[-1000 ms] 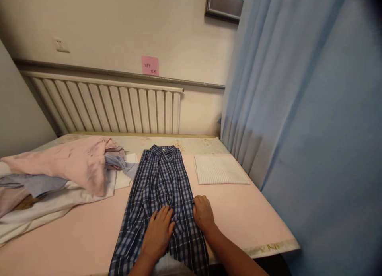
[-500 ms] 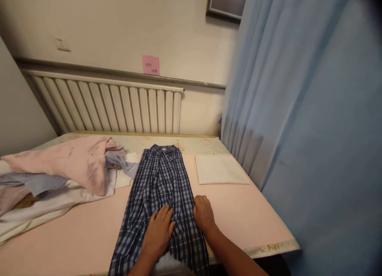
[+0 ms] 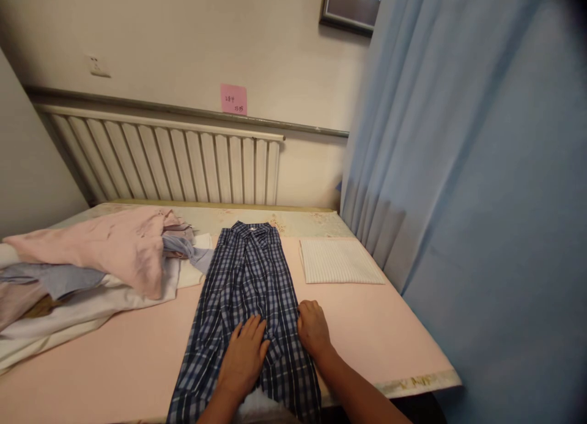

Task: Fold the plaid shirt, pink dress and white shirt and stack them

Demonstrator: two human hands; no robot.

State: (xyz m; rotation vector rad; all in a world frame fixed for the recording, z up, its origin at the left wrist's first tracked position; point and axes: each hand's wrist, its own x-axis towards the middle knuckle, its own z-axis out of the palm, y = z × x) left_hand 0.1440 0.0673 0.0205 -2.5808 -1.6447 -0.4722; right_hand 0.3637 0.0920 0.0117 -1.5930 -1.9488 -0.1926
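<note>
A dark blue plaid shirt [image 3: 245, 277] lies lengthwise on the pink table [image 3: 380, 332], folded into a narrow strip with its collar at the far end. My left hand [image 3: 243, 360] rests flat on the lower middle of the shirt, fingers spread. At the shirt's right edge my right hand [image 3: 313, 329] presses down, its fingers curled over the fold. Neither hand holds anything lifted off the table.
A folded white striped garment [image 3: 339, 260] lies to the right of the shirt. A heap of pink, blue and white clothes [image 3: 92, 265] covers the table's left side. A radiator [image 3: 174, 161] stands behind, and a blue curtain [image 3: 458, 167] hangs close on the right.
</note>
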